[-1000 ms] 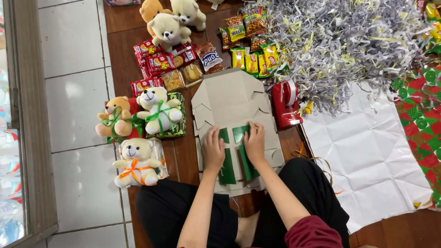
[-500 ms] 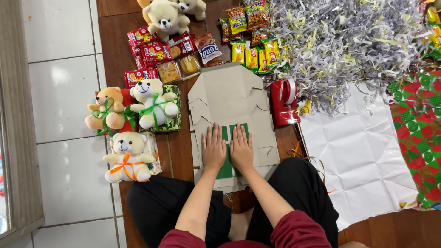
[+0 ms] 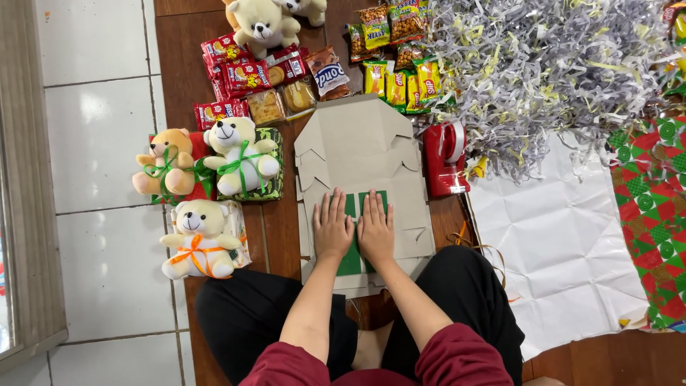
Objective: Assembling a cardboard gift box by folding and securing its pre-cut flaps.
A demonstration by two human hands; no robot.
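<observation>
A flat, unfolded grey cardboard box blank (image 3: 361,146) lies on the brown wooden floor in front of my crossed legs. A green panel (image 3: 351,259) shows on its near part. My left hand (image 3: 332,227) and my right hand (image 3: 376,227) lie side by side, palms down and fingers straight, pressing on that green part. Neither hand grips anything.
A red tape dispenser (image 3: 444,159) stands right of the cardboard. Three teddy bears (image 3: 239,156) with ribbons sit at left. Snack packets (image 3: 246,75) lie beyond the cardboard. Shredded paper (image 3: 543,64) is piled at upper right, beside white paper (image 3: 564,250) and red-green wrapping paper (image 3: 654,214).
Both hands have flattened and come together on the green part; a second ago their fingers were curled over its edges. The view has shifted slightly.
</observation>
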